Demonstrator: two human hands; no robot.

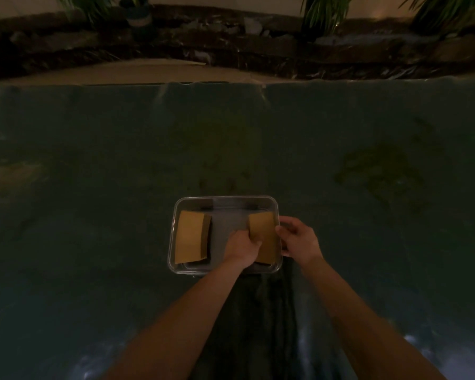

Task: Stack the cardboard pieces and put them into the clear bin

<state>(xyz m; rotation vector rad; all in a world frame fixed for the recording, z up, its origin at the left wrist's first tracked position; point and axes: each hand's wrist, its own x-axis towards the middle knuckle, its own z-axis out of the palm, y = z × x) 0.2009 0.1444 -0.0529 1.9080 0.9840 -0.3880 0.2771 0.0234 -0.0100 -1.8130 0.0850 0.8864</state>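
Observation:
A clear plastic bin (pixel 225 200) sits on a dark green cloth in front of me. A stack of brown cardboard pieces (pixel 191 237) lies in its left half. A second stack of cardboard (pixel 263 234) is in the right half, held between both hands. My left hand (pixel 243 246) grips its left edge from inside the bin. My right hand (pixel 299 238) holds its right edge at the bin's right wall, fingers curled against the cardboard.
The dark green cloth (pixel 121 160) covers the wide surface around the bin. Beyond its far edge lies a pale flat board (pixel 154 71), then dark rocks and potted plants (pixel 324 12). The scene is dim.

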